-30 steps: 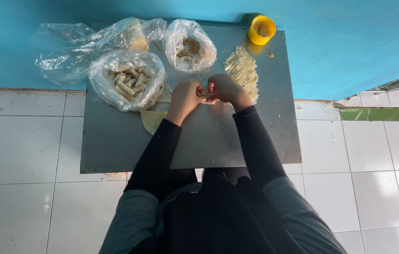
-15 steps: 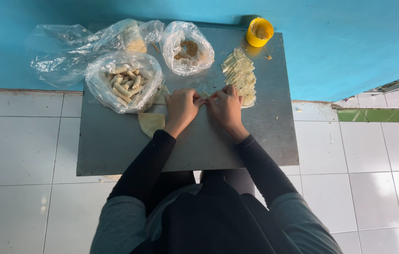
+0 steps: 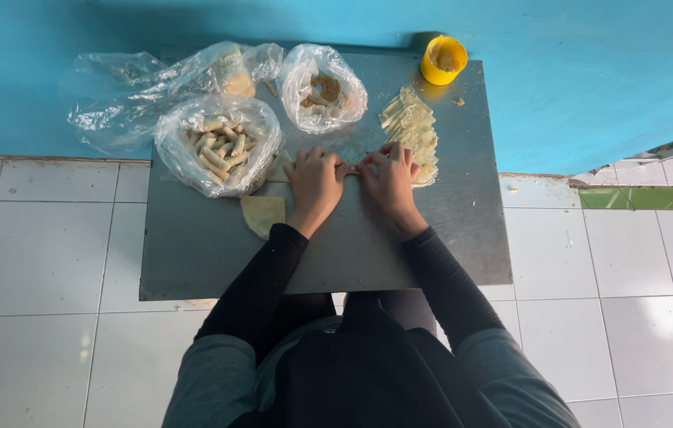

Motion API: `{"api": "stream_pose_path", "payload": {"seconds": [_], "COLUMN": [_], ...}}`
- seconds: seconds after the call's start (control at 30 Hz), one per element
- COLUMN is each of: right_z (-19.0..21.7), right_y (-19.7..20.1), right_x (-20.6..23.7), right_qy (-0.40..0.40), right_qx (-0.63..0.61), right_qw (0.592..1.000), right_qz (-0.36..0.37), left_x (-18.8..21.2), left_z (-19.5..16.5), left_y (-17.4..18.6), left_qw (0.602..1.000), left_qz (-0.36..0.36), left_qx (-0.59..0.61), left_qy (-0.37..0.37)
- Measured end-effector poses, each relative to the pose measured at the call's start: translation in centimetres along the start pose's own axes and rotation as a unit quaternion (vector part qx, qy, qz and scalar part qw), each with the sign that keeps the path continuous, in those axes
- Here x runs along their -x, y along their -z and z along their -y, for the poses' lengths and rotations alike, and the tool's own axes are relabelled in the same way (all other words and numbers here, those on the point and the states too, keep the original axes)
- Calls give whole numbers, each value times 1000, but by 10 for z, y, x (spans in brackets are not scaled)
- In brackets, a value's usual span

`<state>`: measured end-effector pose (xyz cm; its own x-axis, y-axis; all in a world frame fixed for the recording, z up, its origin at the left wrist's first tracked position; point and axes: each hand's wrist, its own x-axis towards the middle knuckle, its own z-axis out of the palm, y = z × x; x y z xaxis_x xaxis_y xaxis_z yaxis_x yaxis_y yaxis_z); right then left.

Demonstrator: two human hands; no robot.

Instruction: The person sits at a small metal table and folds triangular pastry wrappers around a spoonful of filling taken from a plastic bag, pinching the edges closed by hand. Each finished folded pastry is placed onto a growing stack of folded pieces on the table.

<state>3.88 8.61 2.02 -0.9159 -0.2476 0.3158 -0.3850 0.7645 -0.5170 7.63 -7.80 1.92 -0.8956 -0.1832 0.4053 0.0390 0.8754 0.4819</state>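
Two hands press side by side on one thin wrapper roll on the metal tray.

Your left hand (image 3: 314,181) and right hand (image 3: 389,178) lie palm down, fingers curled over the wrapper roll (image 3: 347,169), near the middle of the metal tray (image 3: 193,254), beside the bag of finished rolls (image 3: 219,144).

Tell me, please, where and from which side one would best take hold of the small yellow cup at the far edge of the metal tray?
Probably by the rim and upper wall of the yellow cup, coming from above. It stands upright with its mouth open, apart from the stack of wrappers, so its round sides are free.
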Motion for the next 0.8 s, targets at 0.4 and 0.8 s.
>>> {"api": "stream_pose_path", "payload": {"seconds": [0.4,0.8], "right_z": [4,4], "right_y": [3,8], "right_x": [-12,-39], "right_qy": [-34,-76], "right_qx": [-17,26], "right_qw": [999,992], "right_qz": [20,-97], "left_x": [-1,-35], "left_z": [-5,-11], "left_y": [-3,-5], "left_qw": [1000,999], "left_qz": [-5,-33], "left_qx": [21,27], "left_qy": [20,3]}}
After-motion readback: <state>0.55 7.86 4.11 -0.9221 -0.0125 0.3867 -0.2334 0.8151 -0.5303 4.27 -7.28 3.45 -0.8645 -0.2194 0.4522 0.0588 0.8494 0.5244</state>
